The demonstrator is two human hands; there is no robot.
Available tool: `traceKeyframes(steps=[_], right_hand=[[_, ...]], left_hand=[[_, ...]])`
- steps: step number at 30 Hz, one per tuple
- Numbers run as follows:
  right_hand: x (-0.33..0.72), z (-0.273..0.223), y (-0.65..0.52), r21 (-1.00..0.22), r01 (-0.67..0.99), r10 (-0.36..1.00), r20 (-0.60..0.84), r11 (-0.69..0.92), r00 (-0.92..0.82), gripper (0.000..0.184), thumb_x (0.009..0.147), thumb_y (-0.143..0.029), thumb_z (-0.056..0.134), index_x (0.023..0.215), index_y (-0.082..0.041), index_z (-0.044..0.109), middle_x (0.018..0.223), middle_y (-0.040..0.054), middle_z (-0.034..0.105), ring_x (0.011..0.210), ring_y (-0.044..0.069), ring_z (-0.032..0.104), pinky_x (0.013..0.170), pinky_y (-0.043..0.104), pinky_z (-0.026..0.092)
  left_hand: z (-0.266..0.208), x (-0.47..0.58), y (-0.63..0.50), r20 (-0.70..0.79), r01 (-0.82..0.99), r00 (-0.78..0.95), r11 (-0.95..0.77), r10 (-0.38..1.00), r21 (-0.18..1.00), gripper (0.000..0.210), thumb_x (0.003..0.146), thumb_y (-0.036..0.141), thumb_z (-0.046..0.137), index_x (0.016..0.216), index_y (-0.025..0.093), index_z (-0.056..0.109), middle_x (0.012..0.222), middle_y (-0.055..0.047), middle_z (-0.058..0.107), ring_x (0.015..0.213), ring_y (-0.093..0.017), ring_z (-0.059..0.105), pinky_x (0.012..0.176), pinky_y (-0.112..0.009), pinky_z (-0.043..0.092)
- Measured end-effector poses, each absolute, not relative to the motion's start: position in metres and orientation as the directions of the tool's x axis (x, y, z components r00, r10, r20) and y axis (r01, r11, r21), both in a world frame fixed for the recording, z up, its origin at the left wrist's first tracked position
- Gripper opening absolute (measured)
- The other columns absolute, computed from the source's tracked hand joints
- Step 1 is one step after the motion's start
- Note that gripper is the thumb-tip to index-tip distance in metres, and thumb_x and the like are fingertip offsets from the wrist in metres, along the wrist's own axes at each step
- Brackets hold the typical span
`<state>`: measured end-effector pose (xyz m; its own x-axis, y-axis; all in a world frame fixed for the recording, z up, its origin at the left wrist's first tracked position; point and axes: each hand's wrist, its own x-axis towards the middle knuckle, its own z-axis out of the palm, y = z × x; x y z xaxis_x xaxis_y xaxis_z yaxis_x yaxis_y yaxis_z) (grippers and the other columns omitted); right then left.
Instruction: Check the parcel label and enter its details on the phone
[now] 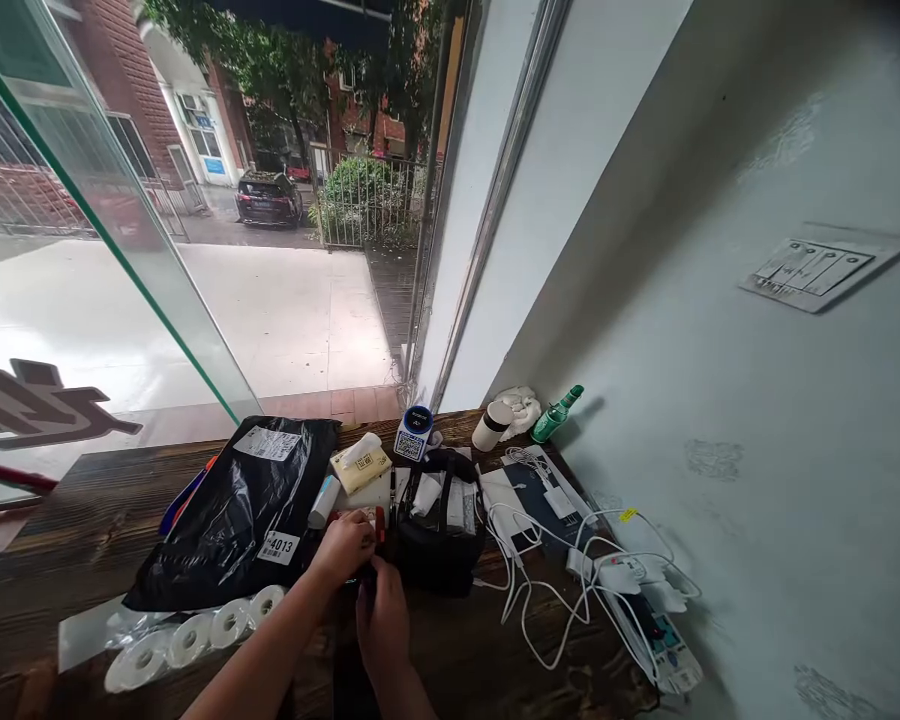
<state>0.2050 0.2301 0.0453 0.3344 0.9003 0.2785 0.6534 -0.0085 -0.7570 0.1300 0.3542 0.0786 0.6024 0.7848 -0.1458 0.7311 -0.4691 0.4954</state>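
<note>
Both of my hands are close together over the dark wooden table, left of a black handled bag (439, 560). My left hand (345, 548) is curled beside a small red item (379, 522), mostly covered by the fingers. Just below and to the right, my right hand (386, 612) is closed near something dark, too small to name. A white cylindrical bottle (324, 502) lies behind my left hand. Beyond it sits a yellow tissue pack (361, 464) with a tissue sticking out. A large black plastic mailing bag (244, 510) with white labels lies to the left.
White paper rolls (191, 640) in plastic lie at the front left. A small payment speaker with a QR code (414, 432), a white jar (492, 426) and a green bottle (557, 414) stand at the back. Tangled white cables (525, 590) and a power strip (667, 650) spread rightward.
</note>
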Motion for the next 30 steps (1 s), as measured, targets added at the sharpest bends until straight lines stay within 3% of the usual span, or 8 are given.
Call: traceKeyframes(steps=[16,22,26,30], right_hand=[[0.208,0.038,0.227,-0.719,0.695,0.911,0.281,-0.010,0.303,0.051,0.073,-0.001,0.042,0.121,-0.019,0.050,0.110,0.0123,0.065,0.101,0.024,0.064,0.085,0.035,0.057],[0.211,0.030,0.226,-0.716,0.698,0.914,0.295,0.018,0.280,0.047,0.075,-0.004,0.042,0.118,-0.018,0.053,0.110,0.0122,0.066,0.102,0.024,0.064,0.085,0.036,0.056],[0.213,0.024,0.227,-0.726,0.687,0.916,0.289,0.021,0.277,0.041,0.078,-0.009,0.042,0.116,-0.016,0.053,0.108,0.0141,0.066,0.097,0.026,0.065,0.080,0.038,0.057],[0.216,0.017,0.228,-0.714,0.699,0.931,0.277,0.034,0.238,0.039,0.081,-0.018,0.043,0.118,-0.016,0.053,0.108,0.0153,0.065,0.096,0.028,0.065,0.077,0.040,0.057]], left_hand=[[0.085,0.125,0.357,-0.151,0.715,0.609,-0.456,0.779,0.531,0.016,0.083,0.030,0.060,0.080,0.015,0.062,0.093,-0.003,0.065,0.091,-0.018,0.060,0.082,-0.040,0.050],[0.095,0.132,0.344,-0.191,0.748,0.582,-0.427,0.791,0.509,0.017,0.085,0.032,0.057,0.084,0.016,0.063,0.099,-0.005,0.065,0.096,-0.019,0.059,0.087,-0.043,0.048],[0.096,0.139,0.345,-0.187,0.778,0.481,-0.319,0.857,0.541,0.017,0.083,0.033,0.059,0.088,0.016,0.063,0.102,-0.005,0.065,0.099,-0.020,0.059,0.088,-0.044,0.048],[0.108,0.123,0.345,-0.087,0.771,0.192,-0.095,0.978,0.630,0.018,0.085,0.032,0.057,0.088,0.016,0.062,0.097,-0.004,0.065,0.090,-0.017,0.061,0.081,-0.040,0.051]])
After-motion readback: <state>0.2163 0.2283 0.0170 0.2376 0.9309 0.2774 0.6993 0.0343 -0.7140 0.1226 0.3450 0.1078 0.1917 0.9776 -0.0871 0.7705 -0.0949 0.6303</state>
